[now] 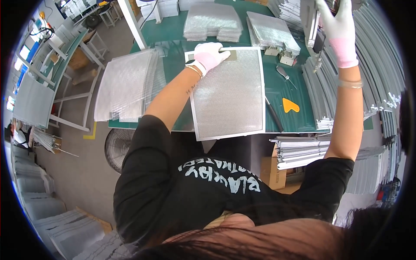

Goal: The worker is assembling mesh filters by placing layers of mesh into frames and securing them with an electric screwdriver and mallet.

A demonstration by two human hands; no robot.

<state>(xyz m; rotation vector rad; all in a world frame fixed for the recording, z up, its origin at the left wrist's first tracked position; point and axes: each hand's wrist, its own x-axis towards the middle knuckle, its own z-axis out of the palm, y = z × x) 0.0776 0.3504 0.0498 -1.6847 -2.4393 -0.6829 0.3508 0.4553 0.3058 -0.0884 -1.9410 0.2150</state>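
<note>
A white-framed mesh panel (229,93) lies on the green table in front of me, its near edge at the table's front edge. My left hand (209,56), in a white and pink glove, grips the panel's far edge near its left corner, thumb stretched to the right. High at the right, my right hand (338,26), also gloved, is raised and closed around a dark rounded thing that the picture's top edge cuts off. Beside it stands a grey metal fixture (313,26). Right of the panel lie a screwdriver (284,74), a yellow flat scraper (290,105) and a black-handled tool (274,116).
Mesh sheets are stacked on the table (173,117): a left stack (125,86), a far stack (212,24) and a far-right stack (273,32) beside small metal blocks (287,57). Long frame strips (372,56) fill the right side. A floor fan (118,147) stands below left.
</note>
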